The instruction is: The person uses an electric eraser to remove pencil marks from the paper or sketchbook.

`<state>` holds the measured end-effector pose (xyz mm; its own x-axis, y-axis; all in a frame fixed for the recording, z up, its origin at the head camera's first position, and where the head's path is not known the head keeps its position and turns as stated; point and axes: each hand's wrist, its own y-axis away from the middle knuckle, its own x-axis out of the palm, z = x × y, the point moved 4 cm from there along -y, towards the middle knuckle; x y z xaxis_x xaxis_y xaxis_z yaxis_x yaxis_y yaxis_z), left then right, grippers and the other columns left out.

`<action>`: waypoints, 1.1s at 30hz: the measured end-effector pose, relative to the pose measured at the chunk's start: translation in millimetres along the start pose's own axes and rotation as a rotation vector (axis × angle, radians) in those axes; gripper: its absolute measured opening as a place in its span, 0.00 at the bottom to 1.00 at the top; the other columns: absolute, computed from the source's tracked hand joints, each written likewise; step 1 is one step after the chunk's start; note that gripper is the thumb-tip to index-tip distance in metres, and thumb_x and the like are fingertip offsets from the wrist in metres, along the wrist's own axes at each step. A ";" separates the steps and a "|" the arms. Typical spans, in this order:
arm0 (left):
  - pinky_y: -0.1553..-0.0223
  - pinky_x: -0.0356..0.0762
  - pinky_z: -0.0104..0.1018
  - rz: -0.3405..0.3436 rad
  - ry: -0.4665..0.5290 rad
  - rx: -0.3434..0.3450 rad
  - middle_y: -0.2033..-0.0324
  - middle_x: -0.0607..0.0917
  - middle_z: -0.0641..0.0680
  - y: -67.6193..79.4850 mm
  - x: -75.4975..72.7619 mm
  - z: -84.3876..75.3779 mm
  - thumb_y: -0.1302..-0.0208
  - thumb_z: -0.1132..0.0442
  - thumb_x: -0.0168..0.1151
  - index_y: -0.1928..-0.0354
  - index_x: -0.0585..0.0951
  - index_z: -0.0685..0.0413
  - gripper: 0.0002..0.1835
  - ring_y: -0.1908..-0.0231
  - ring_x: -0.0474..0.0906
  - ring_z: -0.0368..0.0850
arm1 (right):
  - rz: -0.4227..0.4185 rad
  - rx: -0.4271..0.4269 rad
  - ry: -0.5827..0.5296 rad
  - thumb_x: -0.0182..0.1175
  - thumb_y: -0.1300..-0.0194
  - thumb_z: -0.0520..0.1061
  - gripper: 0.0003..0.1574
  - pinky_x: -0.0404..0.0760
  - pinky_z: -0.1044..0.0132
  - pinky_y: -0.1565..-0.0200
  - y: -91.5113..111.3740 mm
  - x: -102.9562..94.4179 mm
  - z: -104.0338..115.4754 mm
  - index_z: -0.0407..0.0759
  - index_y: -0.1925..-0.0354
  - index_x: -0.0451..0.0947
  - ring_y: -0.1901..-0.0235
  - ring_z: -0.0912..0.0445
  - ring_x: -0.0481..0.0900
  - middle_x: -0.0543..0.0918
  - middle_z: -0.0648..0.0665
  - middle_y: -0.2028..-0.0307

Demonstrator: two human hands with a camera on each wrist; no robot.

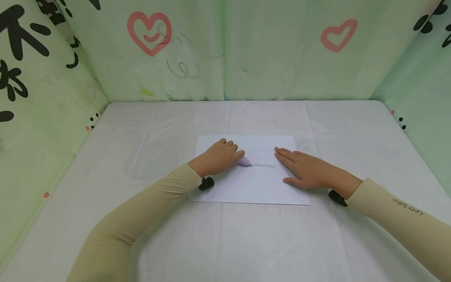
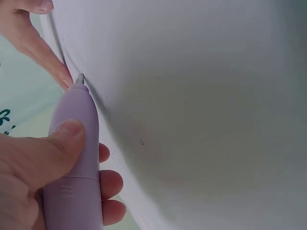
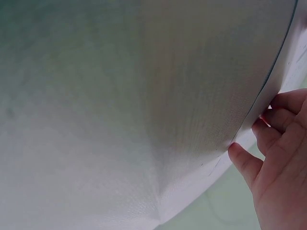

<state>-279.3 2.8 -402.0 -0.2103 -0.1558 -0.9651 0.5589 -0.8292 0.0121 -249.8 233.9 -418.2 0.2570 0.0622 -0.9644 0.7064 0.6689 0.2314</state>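
Observation:
A white sheet of paper [image 1: 246, 190] lies flat on the table. My left hand [image 1: 217, 157] grips a thick lilac pen-shaped tool [image 2: 76, 110] with a short metal tip. In the left wrist view the thumb presses along its barrel and the fingers curl round the far side. Its tip is right at the paper, pointing to the right in the head view. A faint grey streak [image 1: 264, 165] runs from the tip toward my right hand. My right hand [image 1: 306, 167] rests on the paper's right part, fingers extended and thumb apart.
A white cloth [image 1: 169, 235] with light creases covers the table. Green fabric walls [image 1: 275, 74] with printed hearts and black letters close off the back and sides. A dark wrist-worn camera [image 1: 206, 183] sits under the left wrist, another [image 1: 337, 198] under the right.

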 end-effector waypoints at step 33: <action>0.59 0.71 0.37 0.015 -0.006 -0.032 0.64 0.83 0.52 -0.9 0.3 4.1 0.33 0.58 0.55 0.53 0.76 0.50 0.09 0.62 0.79 0.47 | -0.015 -0.011 0.006 0.52 0.32 0.56 0.46 0.54 0.45 0.32 0.1 -0.7 1.2 0.33 0.29 0.47 0.28 0.43 0.50 0.49 0.37 0.27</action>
<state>-283.2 1.3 -401.2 -0.2063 -0.1715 -0.9634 0.5877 -0.8089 0.0182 -249.1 233.0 -417.3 0.2425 0.0565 -0.9685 0.7029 0.6778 0.2155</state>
